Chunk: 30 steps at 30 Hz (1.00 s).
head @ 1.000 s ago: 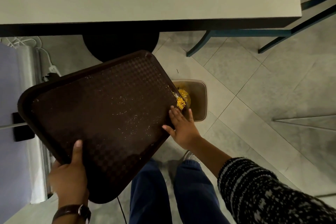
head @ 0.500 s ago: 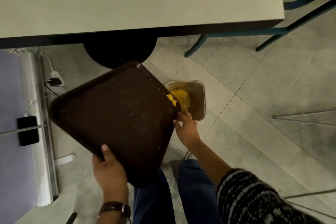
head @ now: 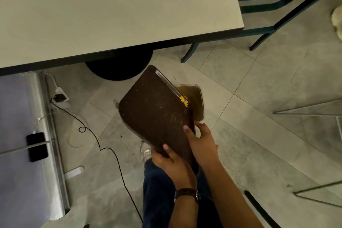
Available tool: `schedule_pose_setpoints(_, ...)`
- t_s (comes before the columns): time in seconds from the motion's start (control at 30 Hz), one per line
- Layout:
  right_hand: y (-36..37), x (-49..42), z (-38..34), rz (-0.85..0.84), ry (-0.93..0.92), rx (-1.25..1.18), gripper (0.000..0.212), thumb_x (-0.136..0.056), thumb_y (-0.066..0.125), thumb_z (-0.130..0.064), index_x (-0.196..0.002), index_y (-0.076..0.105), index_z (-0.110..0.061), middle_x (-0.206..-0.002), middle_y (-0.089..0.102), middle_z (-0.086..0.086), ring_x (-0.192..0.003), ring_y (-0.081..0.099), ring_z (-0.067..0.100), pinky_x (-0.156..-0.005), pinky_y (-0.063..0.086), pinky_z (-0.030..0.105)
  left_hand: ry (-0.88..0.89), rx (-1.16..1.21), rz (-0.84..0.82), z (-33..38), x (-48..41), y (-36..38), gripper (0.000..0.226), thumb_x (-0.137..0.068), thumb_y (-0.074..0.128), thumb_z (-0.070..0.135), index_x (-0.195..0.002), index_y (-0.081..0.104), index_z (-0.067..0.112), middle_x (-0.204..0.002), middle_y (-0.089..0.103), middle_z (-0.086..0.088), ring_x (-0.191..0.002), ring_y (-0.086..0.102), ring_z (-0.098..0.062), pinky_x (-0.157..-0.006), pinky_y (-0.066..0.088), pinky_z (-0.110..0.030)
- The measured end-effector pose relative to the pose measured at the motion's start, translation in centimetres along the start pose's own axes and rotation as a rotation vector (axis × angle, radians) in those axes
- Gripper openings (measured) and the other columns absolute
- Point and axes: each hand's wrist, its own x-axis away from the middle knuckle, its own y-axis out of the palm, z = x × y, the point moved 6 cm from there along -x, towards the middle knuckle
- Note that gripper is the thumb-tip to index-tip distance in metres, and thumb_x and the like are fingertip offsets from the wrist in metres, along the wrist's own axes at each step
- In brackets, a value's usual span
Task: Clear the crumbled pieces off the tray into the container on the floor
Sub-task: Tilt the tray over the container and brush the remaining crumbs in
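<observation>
Tray [head: 155, 116] tipped steep so crumbs [head: 183, 101] funnel off its 2 o'clock rim into container [head: 197, 102] beneath. I see left hand [head: 172, 163] gripping the 6 o'clock corner, right hand [head: 201, 144] pinching the 4 o'clock edge.

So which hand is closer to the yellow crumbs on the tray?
Right. The right hand grips the tray by its side edge, close to the yellow crumbs; the left hand holds the near corner, farther away.

One tray [head: 155, 116], one container [head: 196, 102] and one clump of yellow crumbled pieces [head: 183, 101]. Two hands, a left hand [head: 170, 161] and a right hand [head: 201, 144]. One wristwatch [head: 186, 193], one surface [head: 111, 9], one black cable [head: 111, 152].
</observation>
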Motion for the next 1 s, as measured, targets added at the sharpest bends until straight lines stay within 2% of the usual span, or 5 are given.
schedule_pose_setpoints(0.13, -1.2, 0.9, 5.9, -0.072, 0.348, -0.165, 0.069, -0.093, 0.055, -0.033, -0.146, 0.021, -0.005, -0.147, 0.036, 0.020, -0.132, 0.040, 0.036, -0.100, 0.040, 0.043, -0.027, 0.025, -0.017, -0.5, 1.9, 1.6, 0.043, -0.073, 0.039, 0.075, -0.111, 0.037, 0.055, -0.123, 0.046, 0.007, -0.113, 0.052, -0.020, -0.100, 0.043, -0.041)
schedule_pose_setpoints(0.3, -0.2, -0.7, 11.3, -0.021, 0.499, -0.651, 0.041, -0.096, 0.045, -0.001, -0.136, 0.045, -0.007, -0.124, 0.058, 0.019, -0.107, 0.060, 0.036, -0.064, 0.057, 0.034, -0.150, 0.010, -0.169, -1.4, 3.5, 2.5, 0.095, -0.052, 0.051, 0.084, -0.130, 0.031, 0.033, -0.128, 0.045, 0.001, -0.112, 0.051, -0.018, -0.101, 0.041, -0.036)
schedule_pose_setpoints(0.47, -2.7, -2.5, 12.1, -0.073, 0.488, -0.671, 0.034, -0.095, 0.042, 0.006, -0.125, 0.054, -0.003, -0.113, 0.059, 0.023, -0.068, 0.066, 0.031, -0.036, 0.053, 0.031, -0.168, 0.110, -0.231, 3.7, 0.7, 0.7, 0.066, -0.079, 0.063, 0.039, -0.135, 0.028, 0.035, -0.137, 0.045, -0.001, -0.118, 0.051, -0.018, -0.101, 0.044, -0.044)
schedule_pose_setpoints(0.7, -6.5, -4.5, 12.9, -0.145, 0.369, -0.483, 0.034, -0.095, 0.044, 0.000, -0.126, 0.056, -0.006, -0.110, 0.064, 0.022, -0.082, 0.067, 0.034, -0.059, 0.060, 0.040, -0.111, -0.289, -0.547, 11.8, -3.5, 1.6, 0.067, -0.088, 0.058, 0.018, -0.144, 0.023, 0.032, -0.113, 0.048, 0.002, -0.090, 0.054, -0.013, -0.070, 0.049, -0.030)
schedule_pose_setpoints(1.0, -8.6, -7.6, 12.8, -0.180, 0.368, -0.364, 0.029, -0.096, 0.042, 0.000, -0.118, 0.059, -0.007, -0.098, 0.063, 0.018, -0.071, 0.067, 0.035, -0.046, 0.058, 0.036, 0.066, -0.668, -0.603, 8.9, -2.9, 2.9, 0.050, -0.093, 0.039, 0.009, -0.142, 0.034, 0.020, -0.122, 0.058, -0.005, -0.096, 0.060, -0.020, -0.088, 0.054, -0.046)
